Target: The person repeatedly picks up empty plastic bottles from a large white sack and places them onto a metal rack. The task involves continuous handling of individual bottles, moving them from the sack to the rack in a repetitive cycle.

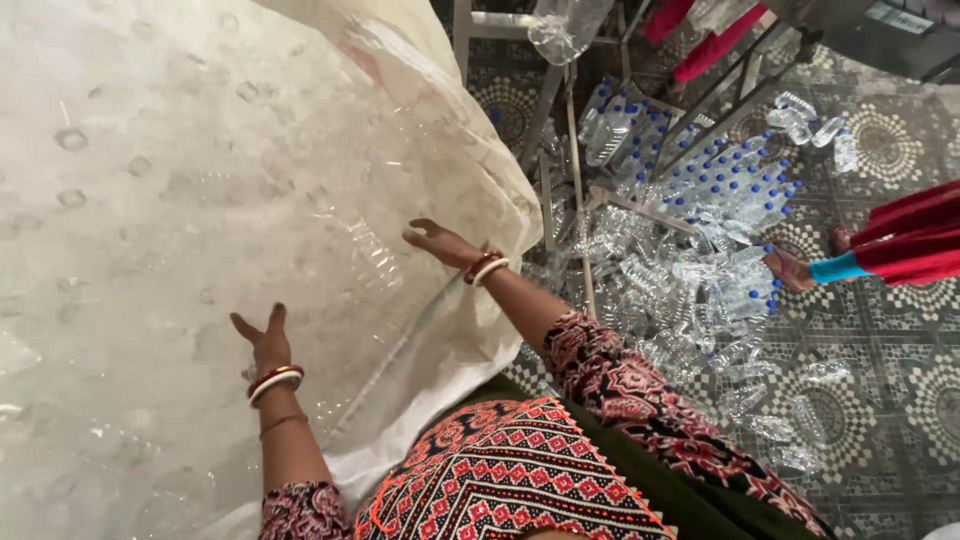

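Note:
A huge white translucent sack (150,200) full of clear plastic bottles fills the left of the head view. My left hand (264,338) rests flat against its side, fingers spread, bangles at the wrist. My right hand (438,241) lies open on the sack near its right edge, also with red and white bangles. Neither hand holds anything. Faint bottle shapes show through the sack's plastic.
A heap of clear bottles with blue caps (700,230) lies on the patterned tile floor (890,360) to the right, under a metal frame (560,130). Another person's foot (790,268) and red garment (915,240) are at the far right.

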